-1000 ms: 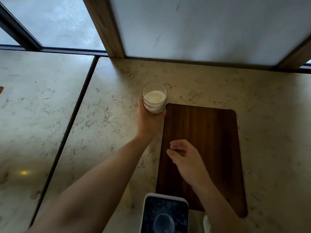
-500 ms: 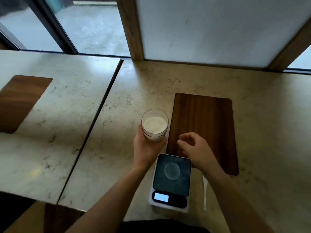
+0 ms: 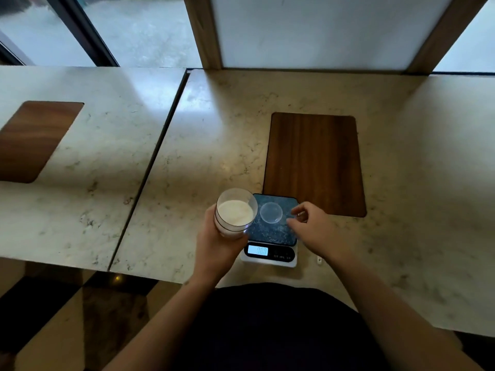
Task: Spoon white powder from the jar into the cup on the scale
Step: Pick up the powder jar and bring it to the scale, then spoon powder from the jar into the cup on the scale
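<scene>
My left hand [image 3: 217, 246] is wrapped around a clear glass jar [image 3: 235, 213] about half full of white powder and holds it upright, just over the left edge of the scale [image 3: 270, 236]. A small, clear, empty cup [image 3: 271, 212] sits on the scale's dark platform, right of the jar. The lit display [image 3: 257, 250] faces me. My right hand [image 3: 313, 228] hovers at the scale's right edge, fingers loosely curled and apart, nothing seen in them. The white tip of a spoon [image 3: 319, 260] shows on the counter beside my right wrist; the rest is hidden.
A dark wooden board [image 3: 314, 164] lies flat behind the scale. The marble counter [image 3: 214, 135] is split by a dark gap [image 3: 150, 170] from a second slab holding another wood panel [image 3: 34, 140]. The front edge is near my body; windows and wall are behind.
My left hand has brought the jar from the far counter back to the scale's left edge. My right hand has shifted from the board to the scale's right side. The view has pulled back.
</scene>
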